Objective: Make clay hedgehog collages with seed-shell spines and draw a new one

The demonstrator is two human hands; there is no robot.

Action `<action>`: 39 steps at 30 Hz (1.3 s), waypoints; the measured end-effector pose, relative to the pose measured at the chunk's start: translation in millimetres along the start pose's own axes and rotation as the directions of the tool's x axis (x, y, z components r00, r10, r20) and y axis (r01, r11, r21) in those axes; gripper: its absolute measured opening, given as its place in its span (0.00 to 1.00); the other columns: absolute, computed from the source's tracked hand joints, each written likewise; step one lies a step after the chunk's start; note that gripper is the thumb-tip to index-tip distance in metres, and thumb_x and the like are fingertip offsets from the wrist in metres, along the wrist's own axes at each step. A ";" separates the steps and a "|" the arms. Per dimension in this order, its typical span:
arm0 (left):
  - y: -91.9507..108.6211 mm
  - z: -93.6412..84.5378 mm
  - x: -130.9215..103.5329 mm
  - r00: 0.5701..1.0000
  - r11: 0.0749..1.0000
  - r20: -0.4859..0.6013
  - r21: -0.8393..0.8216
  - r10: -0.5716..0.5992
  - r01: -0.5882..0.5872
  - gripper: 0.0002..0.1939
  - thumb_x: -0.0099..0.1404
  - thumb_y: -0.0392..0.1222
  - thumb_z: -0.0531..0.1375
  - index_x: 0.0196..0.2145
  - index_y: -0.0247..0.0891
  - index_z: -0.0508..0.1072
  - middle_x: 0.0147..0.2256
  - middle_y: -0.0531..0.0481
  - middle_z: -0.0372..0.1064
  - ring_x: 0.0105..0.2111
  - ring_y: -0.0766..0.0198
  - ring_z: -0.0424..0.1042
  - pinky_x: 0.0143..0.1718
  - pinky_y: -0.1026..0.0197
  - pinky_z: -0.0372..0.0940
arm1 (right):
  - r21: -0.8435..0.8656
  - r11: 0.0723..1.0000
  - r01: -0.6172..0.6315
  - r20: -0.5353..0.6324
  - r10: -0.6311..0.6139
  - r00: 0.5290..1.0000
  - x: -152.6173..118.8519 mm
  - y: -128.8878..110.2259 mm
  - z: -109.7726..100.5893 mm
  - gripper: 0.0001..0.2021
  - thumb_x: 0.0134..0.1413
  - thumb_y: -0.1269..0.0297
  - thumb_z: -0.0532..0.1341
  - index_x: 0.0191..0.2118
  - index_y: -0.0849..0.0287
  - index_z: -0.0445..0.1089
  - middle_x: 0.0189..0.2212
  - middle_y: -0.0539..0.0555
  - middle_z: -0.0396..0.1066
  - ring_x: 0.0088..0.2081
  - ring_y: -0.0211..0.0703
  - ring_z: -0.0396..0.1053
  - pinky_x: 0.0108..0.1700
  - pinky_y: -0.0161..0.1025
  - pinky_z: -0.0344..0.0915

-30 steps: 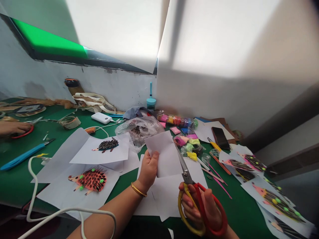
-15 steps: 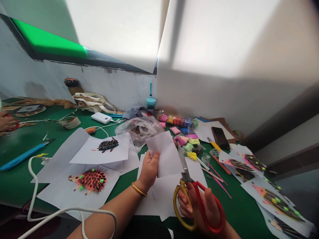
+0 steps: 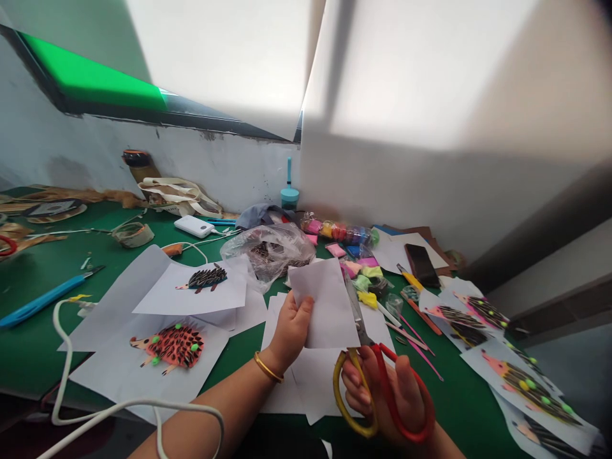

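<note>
A small white sheet of paper [image 3: 327, 306] is held upright above the green surface [image 3: 33, 344] by the left hand [image 3: 292, 328], whose fingers are closed on the sheet's lower left edge, thumb in front. A thin gold bangle [image 3: 266, 368] is worn on that wrist. Just to the right, a pair of scissors with one yellow and one red loop handle [image 3: 370, 376] is gripped by the right hand [image 3: 387, 398], the fingers passed through the loops and curled around them. The steel blades are pointed up and away, laid along the right edge of the sheet (whether they are parted cannot be told from this angle).

Beneath both hands, several loose white sheets [image 3: 310, 376] are spread flat. To the left, an orange paper hedgehog with dark spines and green dots [image 3: 169, 344] is mounted on a white page, and a darker hedgehog [image 3: 205, 278] lies on another page behind it. A crumpled clear plastic bag [image 3: 270, 248] sits beyond the held sheet, with bright lumps of modelling clay [image 3: 361, 271] beside it. A black phone [image 3: 421, 264] rests at the right, and a blue-handled craft knife [image 3: 43, 301] lies at the far left.
</note>
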State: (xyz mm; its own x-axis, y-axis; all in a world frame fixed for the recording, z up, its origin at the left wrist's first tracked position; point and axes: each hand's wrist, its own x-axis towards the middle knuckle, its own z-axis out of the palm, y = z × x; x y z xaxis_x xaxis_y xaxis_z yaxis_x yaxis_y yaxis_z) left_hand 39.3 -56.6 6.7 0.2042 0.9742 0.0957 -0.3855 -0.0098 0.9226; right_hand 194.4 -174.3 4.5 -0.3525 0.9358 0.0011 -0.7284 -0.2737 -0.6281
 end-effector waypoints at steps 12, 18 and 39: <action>-2.9 6.3 -3.5 1.000 0.999 0.001 -0.050 -0.010 0.010 0.21 0.65 0.52 0.59 0.51 0.40 0.66 0.48 0.45 0.72 0.43 0.58 0.73 0.44 0.58 0.67 | 0.011 0.999 0.046 -0.026 -0.045 0.999 3.0 -1.6 1.2 0.31 0.46 0.33 0.59 0.35 0.61 0.67 0.26 0.50 0.62 0.20 0.29 0.49 0.21 0.29 0.50; -2.6 3.7 -3.6 1.000 0.999 -0.003 -0.033 -0.013 0.013 0.18 0.65 0.52 0.59 0.48 0.39 0.67 0.45 0.45 0.73 0.42 0.58 0.72 0.43 0.58 0.67 | -0.001 1.000 -0.010 0.052 0.010 0.999 2.4 -2.5 -2.3 0.33 0.46 0.30 0.57 0.29 0.64 0.66 0.16 0.43 0.53 0.16 0.26 0.43 0.18 0.26 0.46; -3.6 -0.3 0.6 0.996 0.969 -0.012 -0.231 -0.093 0.088 0.25 0.63 0.50 0.62 0.55 0.40 0.65 0.46 0.43 0.73 0.42 0.57 0.74 0.45 0.54 0.68 | -0.136 0.991 -0.001 -0.031 -0.003 1.000 -10.8 -18.7 -5.5 0.32 0.44 0.30 0.59 0.33 0.61 0.68 0.25 0.49 0.59 0.22 0.31 0.49 0.24 0.32 0.48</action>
State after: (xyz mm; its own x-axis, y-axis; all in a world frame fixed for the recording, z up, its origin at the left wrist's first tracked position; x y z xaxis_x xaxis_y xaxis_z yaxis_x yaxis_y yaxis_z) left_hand 40.5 -56.0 3.3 0.2281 0.9736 0.0044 -0.5634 0.1283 0.8161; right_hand 215.1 -178.1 12.0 -0.3321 0.9430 -0.0213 -0.6411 -0.2422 -0.7282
